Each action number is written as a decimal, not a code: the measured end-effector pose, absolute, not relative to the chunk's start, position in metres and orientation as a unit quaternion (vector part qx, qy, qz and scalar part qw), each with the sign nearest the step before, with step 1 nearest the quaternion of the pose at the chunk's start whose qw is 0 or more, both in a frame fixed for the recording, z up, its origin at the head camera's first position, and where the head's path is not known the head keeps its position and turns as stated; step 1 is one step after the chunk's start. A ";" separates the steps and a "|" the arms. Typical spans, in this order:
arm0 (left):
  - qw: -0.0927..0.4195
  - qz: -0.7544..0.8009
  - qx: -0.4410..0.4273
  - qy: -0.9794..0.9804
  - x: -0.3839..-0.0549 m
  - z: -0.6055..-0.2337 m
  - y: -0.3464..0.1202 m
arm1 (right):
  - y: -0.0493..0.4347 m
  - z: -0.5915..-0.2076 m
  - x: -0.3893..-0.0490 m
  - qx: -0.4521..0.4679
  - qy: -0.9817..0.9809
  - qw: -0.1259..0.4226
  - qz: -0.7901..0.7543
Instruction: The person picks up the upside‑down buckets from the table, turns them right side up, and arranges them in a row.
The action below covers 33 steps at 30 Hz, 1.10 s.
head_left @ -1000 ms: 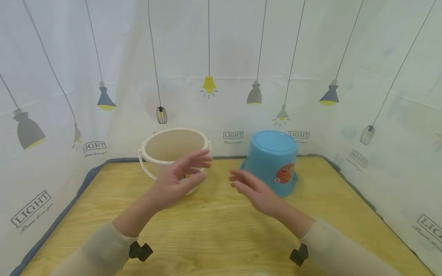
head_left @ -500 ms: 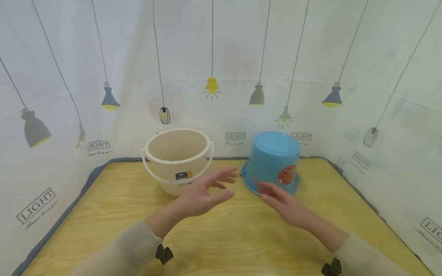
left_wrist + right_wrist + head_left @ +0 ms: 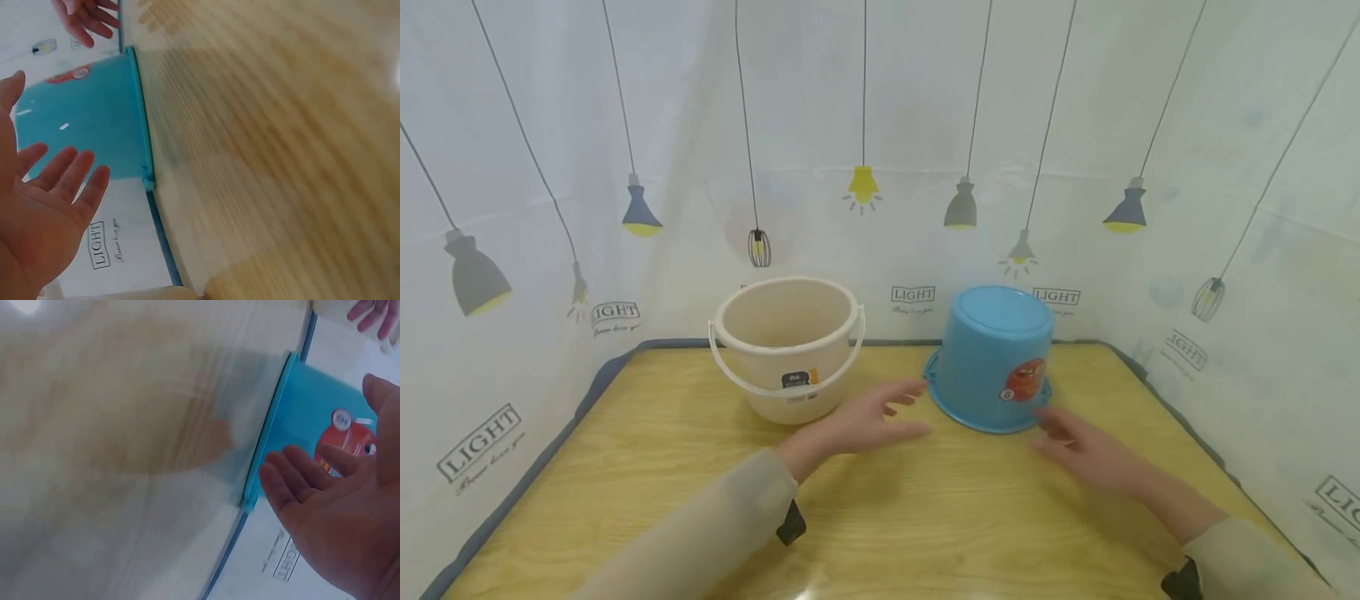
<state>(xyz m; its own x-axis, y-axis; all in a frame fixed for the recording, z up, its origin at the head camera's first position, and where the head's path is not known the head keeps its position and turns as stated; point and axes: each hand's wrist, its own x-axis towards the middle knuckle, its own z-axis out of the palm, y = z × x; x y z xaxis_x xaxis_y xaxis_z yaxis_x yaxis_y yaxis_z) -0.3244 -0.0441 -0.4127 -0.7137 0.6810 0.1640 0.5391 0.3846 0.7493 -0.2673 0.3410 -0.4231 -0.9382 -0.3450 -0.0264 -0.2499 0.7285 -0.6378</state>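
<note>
A blue bucket (image 3: 988, 358) stands upside down on the table, its base up and a round red label (image 3: 1026, 380) on its side. My left hand (image 3: 874, 417) hovers in front of it to the left, fingers spread and holding nothing; the left wrist view shows this hand's open palm (image 3: 47, 231) turned toward the bucket. On the other side, my right hand (image 3: 1097, 457) is near the bucket's lower right, fingers loosely bent and holding nothing. In the right wrist view the blue bucket (image 3: 306, 419) lies beyond the fingers. Whether any fingertip touches it, I cannot tell.
A cream bucket (image 3: 790, 367) stands upright on the left, its handle (image 3: 752, 388) hanging across the front. Both buckets are near the back of the wooden table (image 3: 925, 525). A white curtain (image 3: 910, 100) printed with lamps surrounds the table on three sides.
Both hands have moved right and slightly lower, from in front of and between the buckets to either side of the blue bucket. They have spread farther apart. The buckets stay in place.
</note>
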 end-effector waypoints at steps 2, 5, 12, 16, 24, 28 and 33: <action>0.097 0.409 0.354 0.835 -0.332 -0.415 -0.040 | 0.350 -0.424 -0.273 -0.155 0.933 0.075 -0.317; 0.111 0.403 0.333 0.845 -0.343 -0.418 -0.036 | 0.358 -0.425 -0.284 -0.155 0.941 0.079 -0.291; 0.122 0.385 0.292 0.867 -0.368 -0.428 -0.023 | 0.366 -0.432 -0.315 -0.161 0.960 0.064 -0.221; 0.129 0.391 0.295 0.862 -0.384 -0.433 -0.011 | 0.370 -0.433 -0.329 -0.137 0.967 0.074 -0.201; 0.104 0.304 0.281 0.904 -0.407 -0.440 0.005 | 0.371 -0.436 -0.344 -0.120 0.973 0.079 -0.181; 0.110 0.271 0.239 0.926 -0.417 -0.447 0.010 | 0.370 -0.437 -0.348 -0.119 0.973 0.084 -0.179; 0.124 0.257 0.217 0.933 -0.423 -0.450 0.016 | 0.369 -0.438 -0.355 -0.114 0.973 0.091 -0.181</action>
